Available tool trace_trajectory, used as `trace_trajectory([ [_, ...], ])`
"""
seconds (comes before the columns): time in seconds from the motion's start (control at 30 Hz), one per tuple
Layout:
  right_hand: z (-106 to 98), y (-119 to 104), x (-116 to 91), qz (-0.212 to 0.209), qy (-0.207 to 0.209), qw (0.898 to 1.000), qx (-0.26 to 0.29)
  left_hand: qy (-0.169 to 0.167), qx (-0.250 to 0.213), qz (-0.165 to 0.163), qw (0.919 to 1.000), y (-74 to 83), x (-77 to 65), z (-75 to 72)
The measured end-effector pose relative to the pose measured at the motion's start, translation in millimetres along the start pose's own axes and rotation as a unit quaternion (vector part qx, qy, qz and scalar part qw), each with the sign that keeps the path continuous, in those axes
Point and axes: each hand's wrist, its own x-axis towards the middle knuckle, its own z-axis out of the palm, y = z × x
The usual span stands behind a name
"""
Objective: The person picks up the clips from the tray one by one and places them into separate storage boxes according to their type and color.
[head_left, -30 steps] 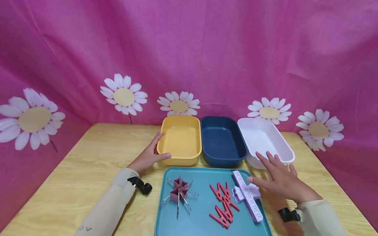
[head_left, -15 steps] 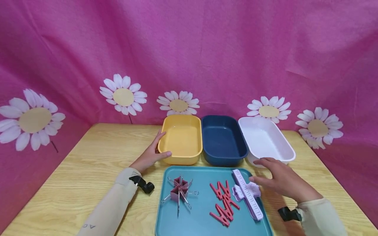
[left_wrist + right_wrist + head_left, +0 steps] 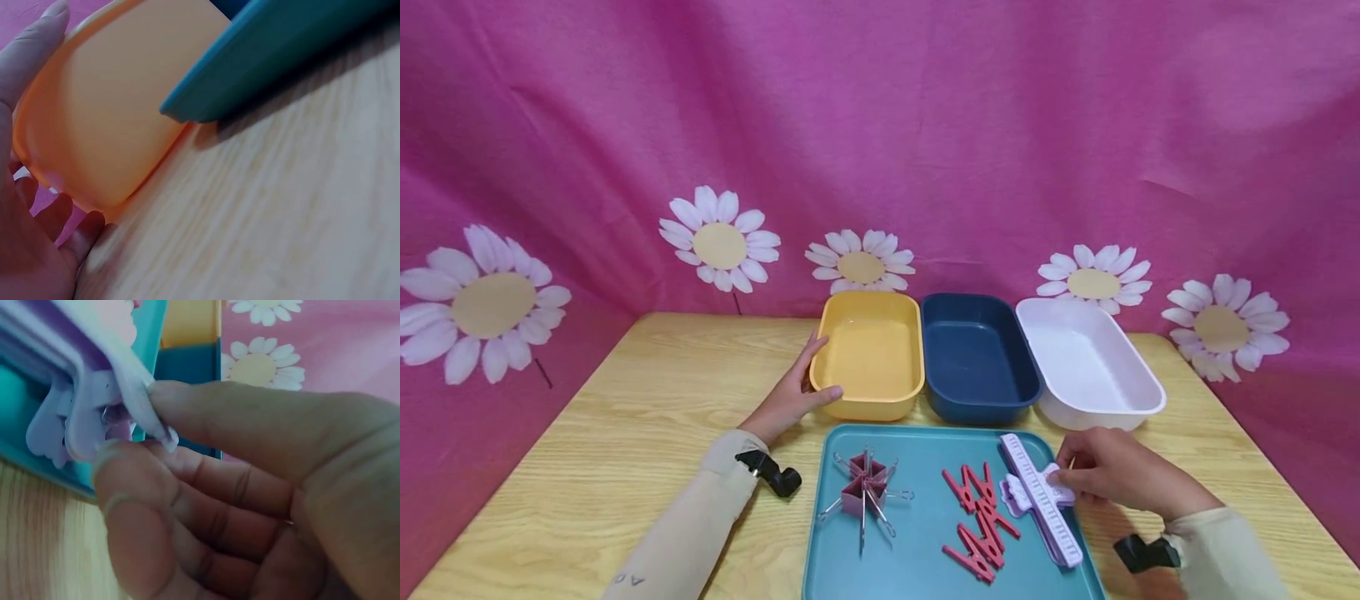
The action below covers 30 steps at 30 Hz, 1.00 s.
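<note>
The right hand (image 3: 1123,475) pinches the lilac clip (image 3: 1041,500) by its right handle, thumb and forefinger forming the grip. The clip is at the right of the teal tray (image 3: 917,575) on the desk (image 3: 647,417); red clothespins (image 3: 987,527), then burgundy binder clips (image 3: 862,500), sit to its left. Farther off, the left hand (image 3: 786,400) holds the yellow bin (image 3: 868,410) at its left near corner, beside the navy bin (image 3: 981,408).

Small dark marks (image 3: 637,580) on the left sleeve (image 3: 688,521), too small to read, no legible text
</note>
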Motion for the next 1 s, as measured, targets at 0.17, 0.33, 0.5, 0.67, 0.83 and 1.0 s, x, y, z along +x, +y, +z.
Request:
trace_trajectory([
  [0.17, -2.4, 5.2, 0.7, -0.019, -0.025, 0.998, 0.051, -0.005, 0.001, -0.001, 1.0000, 1.7, 0.9, 1.8],
  [0.33, -3.5, 9.1, 2.2, -0.020, -0.039, 0.995, 0.085, -0.011, 0.008, -0.005, 0.9999, 17.4, -3.7, 1.6],
  [0.5, -4.4, 8.9, 2.0, -0.018, -0.057, 0.991, 0.117, -0.013, 0.014, -0.007, 0.9998, 30.3, -12.2, 1.6],
  [0.67, -4.4, 7.7, 1.0, -0.020, -0.065, 0.990, 0.128, -0.015, 0.004, -0.007, 0.9999, 31.2, -15.0, 2.9],
  [0.83, -5.2, 8.9, 1.8, -0.035, -0.064, 0.989, 0.127, -0.014, 0.004, -0.008, 0.9999, 27.3, -13.3, 2.0],
  [1.0, -7.7, 10.3, 2.7, -0.068, -0.057, 0.990, 0.114, -0.013, 0.005, -0.009, 0.9999, 25.4, -11.7, 0.5],
])
